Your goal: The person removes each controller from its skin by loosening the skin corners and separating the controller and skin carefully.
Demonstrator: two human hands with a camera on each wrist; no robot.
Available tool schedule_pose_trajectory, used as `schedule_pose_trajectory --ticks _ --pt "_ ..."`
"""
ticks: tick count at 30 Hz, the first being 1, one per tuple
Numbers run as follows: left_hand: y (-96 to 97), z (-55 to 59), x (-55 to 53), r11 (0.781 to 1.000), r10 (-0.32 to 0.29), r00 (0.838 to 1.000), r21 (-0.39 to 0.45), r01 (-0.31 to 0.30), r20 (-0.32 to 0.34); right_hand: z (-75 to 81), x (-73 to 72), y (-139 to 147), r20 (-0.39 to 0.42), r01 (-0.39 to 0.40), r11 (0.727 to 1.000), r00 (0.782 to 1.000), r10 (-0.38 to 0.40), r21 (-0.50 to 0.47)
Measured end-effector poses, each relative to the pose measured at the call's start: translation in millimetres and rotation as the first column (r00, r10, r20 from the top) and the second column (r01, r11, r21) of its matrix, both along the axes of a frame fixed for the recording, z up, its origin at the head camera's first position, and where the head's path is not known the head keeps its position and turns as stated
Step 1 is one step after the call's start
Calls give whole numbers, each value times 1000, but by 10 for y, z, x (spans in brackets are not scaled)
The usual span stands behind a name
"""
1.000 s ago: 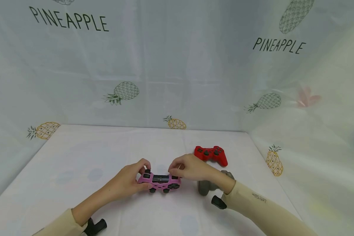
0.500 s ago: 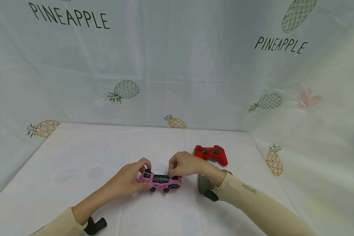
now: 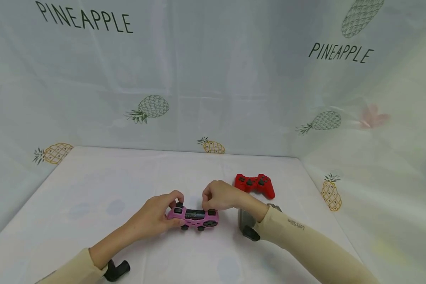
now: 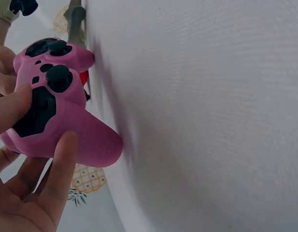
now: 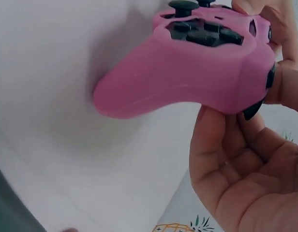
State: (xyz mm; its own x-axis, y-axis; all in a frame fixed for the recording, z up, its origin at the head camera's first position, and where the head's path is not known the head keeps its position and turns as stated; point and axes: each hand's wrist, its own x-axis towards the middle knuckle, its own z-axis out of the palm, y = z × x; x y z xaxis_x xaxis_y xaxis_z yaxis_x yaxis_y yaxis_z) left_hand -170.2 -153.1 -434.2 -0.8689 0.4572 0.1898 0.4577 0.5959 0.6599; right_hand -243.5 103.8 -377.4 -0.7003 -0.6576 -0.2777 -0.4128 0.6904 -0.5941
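Note:
In the middle of the head view a pink game controller (image 3: pixel 195 219) with black sticks and buttons is held up on its edge, its top side toward the camera. My left hand (image 3: pixel 156 217) grips its left end, thumb on the near face. My right hand (image 3: pixel 218 195) has curled fingers at the right shoulder buttons, holding that corner. Seen from the right wrist, fingertips of the right hand (image 5: pixel 255 164) press against the controller's underside beside a black trigger. One handle of the pink controller (image 4: pixel 86 137) points down close to the white cloth in the left wrist view.
A red game controller (image 3: pixel 255 185) lies behind the right hand. Under the right forearm sits a grey controller (image 3: pixel 246 221), partly hidden. The white-covered table (image 3: pixel 127 173) meets hanging pineapple-print curtains (image 3: pixel 234 79) at the back and sides.
My right hand has curled in more at the controller's right shoulder, and its wrist has shifted slightly left and up. The left hand and the pink controller stay nearly still.

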Motion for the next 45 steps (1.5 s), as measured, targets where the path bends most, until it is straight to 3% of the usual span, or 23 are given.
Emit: schedule_pose_trajectory --ticks 4,7,11,15,21,26,32,40,45 --pt "-20 -7 -14 1000 -3 1000 14 2 20 -93 -26 54 2 -25 999 1000 25 -46" --pt "-40 -3 -35 1000 -9 1000 8 9 20 -172 -52 131 89 -26 994 995 35 -104" --pt "-73 2 -58 1000 -27 1000 -9 27 12 -215 -83 225 240 -26 981 968 73 -193" --pt "-95 -7 -56 999 -43 999 -8 43 16 -257 -146 272 311 -67 963 939 149 -260" --pt "-87 -21 -41 997 -71 997 -46 70 -35 -262 -290 302 213 -240 946 934 286 -216" --pt "-65 0 -50 989 -95 991 -118 83 -96 -150 -367 252 155 -382 907 899 409 -175" --pt "-61 26 -131 975 -174 977 -161 154 -123 -39 -368 181 122 -447 888 881 458 -106" --pt "-150 75 -193 963 -229 971 -162 216 -71 -22 -266 122 -56 -543 837 840 540 -61" --pt "-156 34 -197 956 -256 959 -180 232 -120 -23 -255 116 -112 -560 827 826 553 -48"
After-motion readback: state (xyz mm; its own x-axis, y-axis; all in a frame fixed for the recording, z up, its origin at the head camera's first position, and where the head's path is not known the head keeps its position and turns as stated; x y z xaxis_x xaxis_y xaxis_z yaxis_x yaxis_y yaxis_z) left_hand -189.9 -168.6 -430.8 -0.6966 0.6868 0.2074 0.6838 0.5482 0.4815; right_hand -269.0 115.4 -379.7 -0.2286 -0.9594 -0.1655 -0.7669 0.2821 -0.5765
